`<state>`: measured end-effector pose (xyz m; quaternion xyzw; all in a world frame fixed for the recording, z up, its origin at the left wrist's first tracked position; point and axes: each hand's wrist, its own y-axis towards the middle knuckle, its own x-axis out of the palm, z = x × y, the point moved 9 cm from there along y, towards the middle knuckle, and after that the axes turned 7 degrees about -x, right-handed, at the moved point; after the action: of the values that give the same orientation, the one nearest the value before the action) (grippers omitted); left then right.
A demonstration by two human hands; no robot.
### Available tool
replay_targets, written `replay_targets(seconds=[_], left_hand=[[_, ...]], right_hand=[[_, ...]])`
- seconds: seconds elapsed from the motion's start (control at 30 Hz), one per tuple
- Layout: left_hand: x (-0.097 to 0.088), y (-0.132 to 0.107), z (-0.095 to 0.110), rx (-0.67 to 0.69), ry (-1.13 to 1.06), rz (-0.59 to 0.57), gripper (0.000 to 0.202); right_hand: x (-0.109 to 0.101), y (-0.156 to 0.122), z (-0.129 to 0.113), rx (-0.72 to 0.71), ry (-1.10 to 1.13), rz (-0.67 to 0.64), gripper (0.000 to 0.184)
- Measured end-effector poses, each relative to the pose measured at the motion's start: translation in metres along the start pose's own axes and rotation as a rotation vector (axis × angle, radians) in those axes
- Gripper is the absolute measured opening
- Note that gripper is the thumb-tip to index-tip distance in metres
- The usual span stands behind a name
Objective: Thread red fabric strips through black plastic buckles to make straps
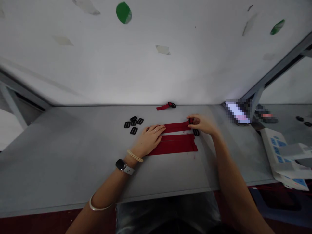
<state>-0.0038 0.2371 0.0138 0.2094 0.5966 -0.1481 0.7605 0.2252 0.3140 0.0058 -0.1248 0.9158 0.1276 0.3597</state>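
1. The left hand (149,139) lies flat and open on the left ends of the red webbing strips (173,145), pressing them to the table without closing on anything. A thin ring (155,130) sits on one finger.
2. The right hand (201,124) is closed in a tight pinch, with thumb and fingers around a small black plastic buckle (191,121) at the right end of the top strip. The fingers hide most of the buckle, so how the webbing sits in it cannot be told.
3. The strips lie flat and parallel on the grey table (73,169), stretching between the two hands.
4. A second black buckle (196,132) lies just below the right hand's pinch, beside the strips' right ends.
5. Left of the left hand, a loose group of black slider buckles (133,125) lies directly on the table, near but not touching the fingers.
6. Beyond both hands, a short red strap with a black buckle (168,105) lies at the table's far edge, against the wall.
7. Well to the right of the right hand lies a white folded card package printed with blue squares (280,156). It overhangs the table's corner, and nothing inside it can be seen. A pixelated phone (237,112) lies nearer the wall.
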Motion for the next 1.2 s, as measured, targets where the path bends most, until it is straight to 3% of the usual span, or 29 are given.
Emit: replay_targets(seconds=[0.1,0.3,0.43,0.5,0.73,0.87,1.03,1.2], left_hand=[[0.000,0.001,-0.002,-0.013,-0.009,-0.003,0.041],[-0.001,0.002,-0.004,-0.046,-0.040,-0.001,0.041],[-0.002,0.003,-0.002,-0.032,-0.040,-0.006,0.041],[-0.001,0.003,-0.002,-0.018,-0.031,-0.015,0.042],[0.009,0.004,-0.006,0.003,0.005,-0.040,0.047],[0.011,0.003,-0.004,0.012,0.037,-0.044,0.047],[0.007,0.002,0.001,0.032,0.042,-0.051,0.045],[0.010,0.002,0.000,0.071,-0.029,-0.099,0.043]], right_hand=[[-0.003,0.002,0.000,-0.021,-0.059,0.065,0.031],[-0.024,-0.009,0.004,-0.022,0.180,0.087,0.038],[-0.058,-0.019,0.019,0.008,-0.030,0.260,0.038],[-0.062,-0.019,0.024,0.022,-0.197,0.296,0.036],[-0.039,-0.011,0.024,-0.021,-0.348,0.216,0.035],[-0.036,-0.008,0.002,-0.109,-0.385,0.250,0.023],[0.011,0.004,-0.036,-0.258,-0.338,0.039,0.012],[0.035,0.008,-0.040,-0.244,-0.351,-0.004,0.013]])
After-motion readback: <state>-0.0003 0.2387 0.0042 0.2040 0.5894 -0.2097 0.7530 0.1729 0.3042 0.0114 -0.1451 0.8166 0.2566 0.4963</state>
